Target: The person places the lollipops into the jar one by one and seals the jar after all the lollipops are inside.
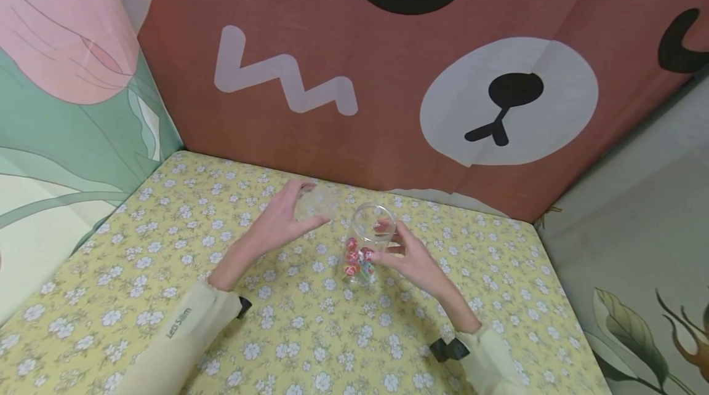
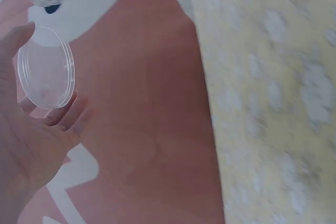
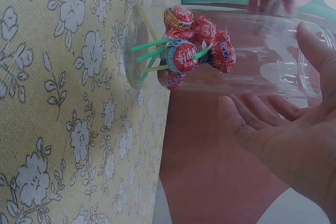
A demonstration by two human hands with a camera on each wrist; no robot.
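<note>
A clear round plastic lid (image 2: 48,69) is held by its edge between the thumb and fingers of my left hand (image 1: 281,215). To its right, a clear plastic jar (image 1: 370,232) stands upright on the table, its top uncovered. My right hand (image 1: 414,263) holds the jar's side, thumb on the near face and fingers around the back. Inside are several lollipops (image 3: 181,56) in red, blue and yellow wrappers, with green and yellowish sticks pointing down. The lid is apart from the jar, near the height of its rim.
A yellow cloth with white flowers (image 1: 288,349) covers the table. Behind it hangs a brown fabric wall (image 1: 310,143) with a bear's face. Printed fabric walls (image 1: 66,136) also close off the left and right sides.
</note>
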